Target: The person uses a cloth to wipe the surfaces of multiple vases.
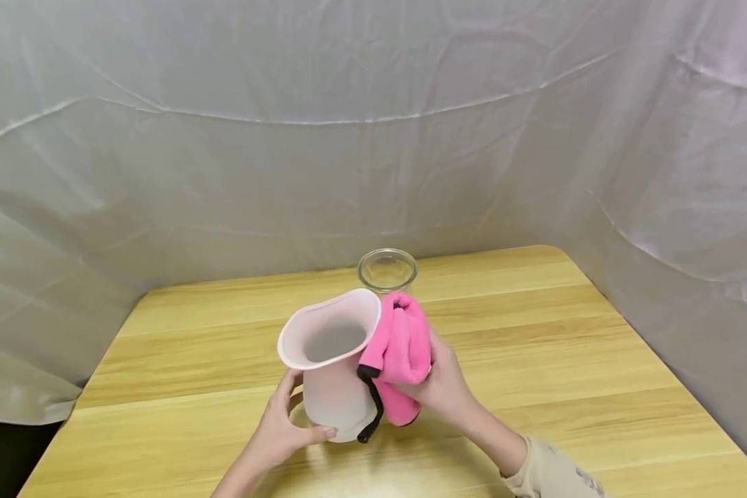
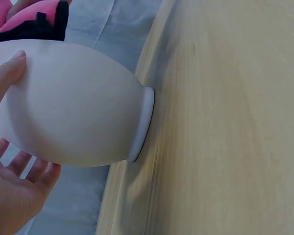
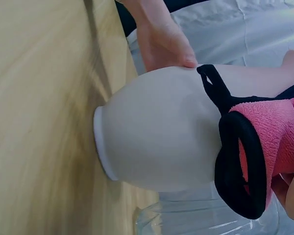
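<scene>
A pale pink-and-white vase (image 1: 333, 394) with a wide, wavy mouth is in front of me, its base at or just above the table; contact is hard to tell. My left hand (image 1: 279, 430) grips its left side, thumb near the front and fingers curled behind. In my right hand (image 1: 449, 386) is a folded pink cloth (image 1: 407, 346) with black edging, held against the vase's right side. A black loop (image 3: 213, 85) of the cloth hangs over the vase's wall in the right wrist view. The cloth hides part of my right fingers.
Behind the vase stands a clear glass jar (image 1: 387, 271) with a round rim, its lower part hidden. The wood-grain table (image 1: 535, 332) reaches back to a grey fabric curtain (image 1: 286, 173), which also hangs at both sides.
</scene>
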`<state>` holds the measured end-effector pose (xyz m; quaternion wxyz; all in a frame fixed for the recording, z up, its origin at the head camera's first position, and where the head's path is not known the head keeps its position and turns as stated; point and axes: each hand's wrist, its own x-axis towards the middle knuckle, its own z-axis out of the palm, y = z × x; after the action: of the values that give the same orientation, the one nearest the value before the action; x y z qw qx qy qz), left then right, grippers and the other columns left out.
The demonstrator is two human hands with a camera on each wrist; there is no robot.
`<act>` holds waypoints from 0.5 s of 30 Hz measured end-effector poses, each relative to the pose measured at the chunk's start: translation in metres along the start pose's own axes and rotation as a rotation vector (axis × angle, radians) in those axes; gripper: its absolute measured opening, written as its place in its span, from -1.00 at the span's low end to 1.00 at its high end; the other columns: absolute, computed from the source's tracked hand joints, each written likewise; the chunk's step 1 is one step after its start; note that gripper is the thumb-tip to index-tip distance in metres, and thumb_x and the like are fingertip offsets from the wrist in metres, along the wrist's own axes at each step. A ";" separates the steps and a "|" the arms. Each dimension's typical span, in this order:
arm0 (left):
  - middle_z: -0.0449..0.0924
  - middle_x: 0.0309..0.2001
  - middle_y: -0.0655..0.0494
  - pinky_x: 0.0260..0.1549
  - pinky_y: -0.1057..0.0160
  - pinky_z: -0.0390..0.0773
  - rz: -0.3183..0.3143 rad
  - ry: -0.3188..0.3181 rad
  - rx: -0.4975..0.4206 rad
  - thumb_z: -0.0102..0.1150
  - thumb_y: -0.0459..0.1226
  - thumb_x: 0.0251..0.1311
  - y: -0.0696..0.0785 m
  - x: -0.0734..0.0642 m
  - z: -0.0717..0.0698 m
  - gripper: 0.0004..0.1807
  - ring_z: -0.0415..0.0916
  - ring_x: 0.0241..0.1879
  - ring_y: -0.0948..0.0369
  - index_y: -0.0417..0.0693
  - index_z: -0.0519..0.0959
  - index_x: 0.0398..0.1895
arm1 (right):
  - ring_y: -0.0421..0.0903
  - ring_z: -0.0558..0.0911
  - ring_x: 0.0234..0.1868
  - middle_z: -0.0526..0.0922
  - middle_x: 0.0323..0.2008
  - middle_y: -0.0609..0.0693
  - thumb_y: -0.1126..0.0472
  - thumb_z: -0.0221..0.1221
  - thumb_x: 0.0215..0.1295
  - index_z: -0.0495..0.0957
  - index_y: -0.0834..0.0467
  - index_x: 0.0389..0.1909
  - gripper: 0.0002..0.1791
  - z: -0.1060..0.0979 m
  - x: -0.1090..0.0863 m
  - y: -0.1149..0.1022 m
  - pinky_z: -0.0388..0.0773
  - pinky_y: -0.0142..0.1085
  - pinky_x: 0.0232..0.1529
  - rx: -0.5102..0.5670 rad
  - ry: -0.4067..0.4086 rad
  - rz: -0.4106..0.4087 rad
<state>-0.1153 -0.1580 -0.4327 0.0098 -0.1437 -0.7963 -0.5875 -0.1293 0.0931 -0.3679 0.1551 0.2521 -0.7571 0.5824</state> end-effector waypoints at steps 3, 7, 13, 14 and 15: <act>0.31 0.13 0.15 0.09 0.17 0.40 0.002 -0.002 -0.003 0.53 -0.27 -0.44 0.000 0.000 0.000 -0.01 0.29 0.09 0.12 0.20 0.22 0.21 | -0.19 0.53 -0.07 0.55 -0.02 0.00 0.30 0.36 -0.09 0.34 0.08 0.15 -0.30 0.000 -0.004 0.004 0.57 -0.29 -0.08 0.004 -0.008 0.025; 0.31 0.12 0.15 0.08 0.21 0.41 0.008 -0.002 -0.011 0.53 -0.28 -0.45 0.001 0.000 0.000 -0.01 0.30 0.07 0.16 0.19 0.23 0.21 | -0.20 0.54 -0.08 0.57 -0.06 0.00 0.28 0.37 -0.08 0.37 0.09 0.12 -0.34 -0.001 -0.011 0.016 0.56 -0.30 -0.08 0.025 -0.017 0.088; 0.31 0.12 0.14 0.07 0.21 0.41 0.011 -0.005 -0.016 0.53 -0.29 -0.44 0.000 0.000 0.000 -0.02 0.30 0.08 0.10 0.18 0.23 0.21 | -0.18 0.55 -0.12 0.58 -0.12 0.04 0.29 0.35 -0.06 0.38 0.15 0.08 -0.39 -0.001 -0.021 0.032 0.57 -0.29 -0.10 0.052 -0.033 0.151; 0.31 0.13 0.13 0.07 0.20 0.41 0.012 -0.006 -0.016 0.53 -0.29 -0.44 0.000 0.000 0.000 -0.01 0.29 0.08 0.09 0.18 0.23 0.21 | -0.18 0.55 -0.14 0.58 -0.14 0.04 0.29 0.34 -0.05 0.38 0.17 0.07 -0.41 -0.001 -0.022 0.034 0.58 -0.30 -0.12 0.052 -0.036 0.161; 0.31 0.13 0.13 0.08 0.19 0.41 0.013 -0.006 -0.016 0.53 -0.29 -0.44 -0.001 0.000 0.000 -0.01 0.30 0.08 0.08 0.19 0.23 0.21 | -0.19 0.55 -0.15 0.58 -0.16 0.04 0.29 0.34 -0.06 0.39 0.17 0.05 -0.42 -0.001 -0.024 0.036 0.58 -0.30 -0.13 0.051 -0.038 0.172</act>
<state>-0.1155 -0.1586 -0.4330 0.0101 -0.1505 -0.7907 -0.5934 -0.1301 0.1062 -0.4091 0.0837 0.2011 -0.7637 0.6077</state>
